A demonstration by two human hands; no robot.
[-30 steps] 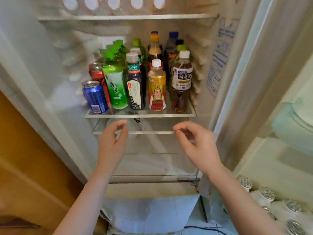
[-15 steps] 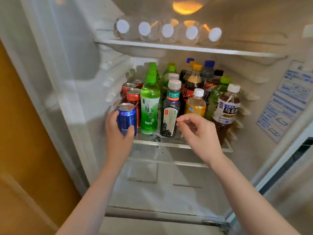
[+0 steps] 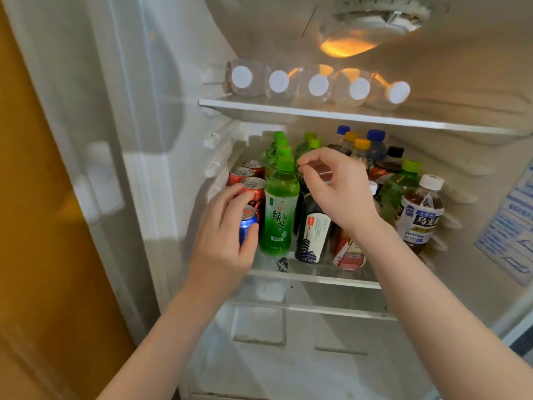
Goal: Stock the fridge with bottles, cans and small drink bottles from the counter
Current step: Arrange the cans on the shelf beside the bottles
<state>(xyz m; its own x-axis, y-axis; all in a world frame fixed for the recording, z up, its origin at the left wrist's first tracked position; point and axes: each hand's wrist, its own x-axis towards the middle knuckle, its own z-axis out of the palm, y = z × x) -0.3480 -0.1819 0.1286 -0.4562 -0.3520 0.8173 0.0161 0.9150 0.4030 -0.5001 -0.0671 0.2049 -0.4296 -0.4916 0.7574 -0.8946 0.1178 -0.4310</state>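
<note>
Left hand [image 3: 220, 238] clamped on the blue can [image 3: 247, 223]: thumb on the side nearest the bottles, fingers curled over the far side and rim. The can stands at the front left corner of the middle fridge shelf [image 3: 314, 277], base hidden by the hand, so seated or just lifted cannot be told.

Handling, judged: thin aluminium, rigid if full, moderately heavy. The smooth wall could be slippery if cold or wet. Best hold is round the mid-body, not the rim. It dents if squeezed hard.

Just behind the hand is a row of red cans [image 3: 253, 189], the nearest one touching or almost touching the blue can. Just right of the thumb is the green tea bottle [image 3: 279, 209], very close, with little room for the fingers.

Right hand [image 3: 337, 192] holds nothing visible. Its fingers are loosely curled with thumb and forefinger close together, and it hovers over the top of the dark bottle [image 3: 314, 229], hiding the cap. Below its wrist is a small red-label bottle [image 3: 349, 252]. Further right, the oolong tea bottle [image 3: 421, 215] stands at the shelf's front corner.

Above both hands, water bottles [image 3: 318, 85] lie on the upper shelf with caps facing out.

Risk, judged: the tall plastic bottles tip easily if nudged.
</note>
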